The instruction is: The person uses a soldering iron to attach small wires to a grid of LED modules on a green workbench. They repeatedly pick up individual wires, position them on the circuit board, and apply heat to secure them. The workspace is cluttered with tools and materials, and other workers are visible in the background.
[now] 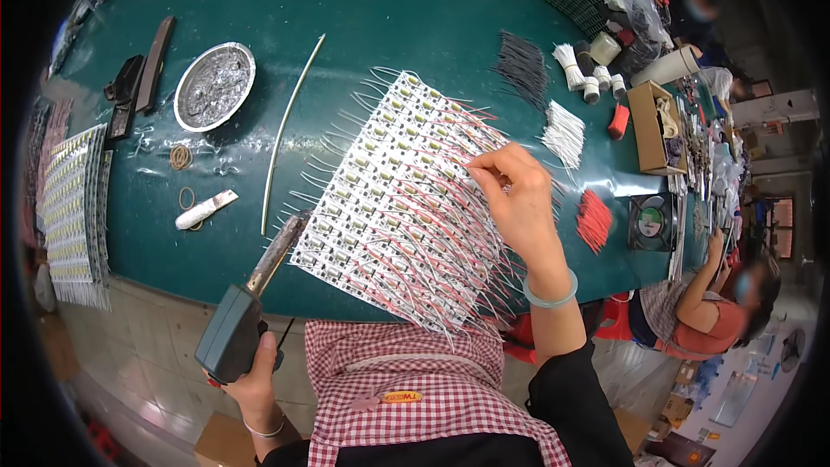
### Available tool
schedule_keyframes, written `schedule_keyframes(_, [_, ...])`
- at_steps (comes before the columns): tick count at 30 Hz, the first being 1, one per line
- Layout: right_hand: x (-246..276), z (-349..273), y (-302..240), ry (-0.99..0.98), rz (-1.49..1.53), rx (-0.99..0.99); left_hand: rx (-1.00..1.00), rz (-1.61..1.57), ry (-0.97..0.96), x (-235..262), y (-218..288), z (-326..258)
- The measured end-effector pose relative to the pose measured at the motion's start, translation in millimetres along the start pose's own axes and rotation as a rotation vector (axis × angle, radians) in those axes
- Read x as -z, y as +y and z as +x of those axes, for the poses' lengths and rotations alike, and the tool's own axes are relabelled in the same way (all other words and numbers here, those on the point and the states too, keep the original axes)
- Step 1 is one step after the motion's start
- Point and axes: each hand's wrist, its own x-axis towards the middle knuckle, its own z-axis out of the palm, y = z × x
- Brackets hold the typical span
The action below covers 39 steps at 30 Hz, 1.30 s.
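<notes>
My left hand is closed round the handle of a dark green soldering gun. Its long metal barrel slants up to the left edge of a white panel of small circuit boards, where the tip seems to meet it. Rows of thin red and white wires stick out across the panel. Over its right part, the thumb and forefinger of my right hand are pinched together. Whatever lies between those fingertips is too small to make out. A pale thin rod lies left of the panel.
A metal bowl of grey material stands upper left, near rubber bands and a white wrapped piece. Black, white and red wire bundles lie right. More panels stand far left. Co-workers sit right.
</notes>
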Motion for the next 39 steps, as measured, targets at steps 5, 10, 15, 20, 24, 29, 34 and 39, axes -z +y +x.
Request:
schedule_keyframes(5, [-12.9,4.0,2.6,-0.04,0.055,-0.018,0.002,0.014,-0.005,-4.5,-1.8,6.6])
schedule_keyframes(10, [-17.4,6.8,-3.9,-0.062,0.088,-0.004,0.05,-0.006,0.028,-13.5,4.6,9.4])
schedule_keyframes(15, [-36.9,4.3,-13.2,-0.107,0.133,0.122,0.081,0.008,0.004,-14.5,2.8,12.4])
schedule_keyframes(20, [-63.2,0.6,-20.9,-0.142,0.042,0.153,0.072,-0.027,0.017,-19.7,4.7,15.1])
schedule_keyframes(24, [-71.8,-4.4,-19.3,-0.139,-0.003,0.146,0.054,0.0,0.025,-15.3,0.2,16.3])
schedule_keyframes(29, [-74.6,-4.2,-20.9,-0.086,-0.079,0.191,0.113,0.001,0.096,-19.2,4.9,17.4])
schedule_keyframes(34, [-73.7,-3.5,-22.0,-0.12,-0.13,0.19,0.166,-0.049,0.098,-29.7,21.2,21.8])
schedule_keyframes(39, [-79.6,-3.2,-19.4,-0.15,-0.187,0.267,0.127,-0.066,0.057,-28.8,19.6,22.4])
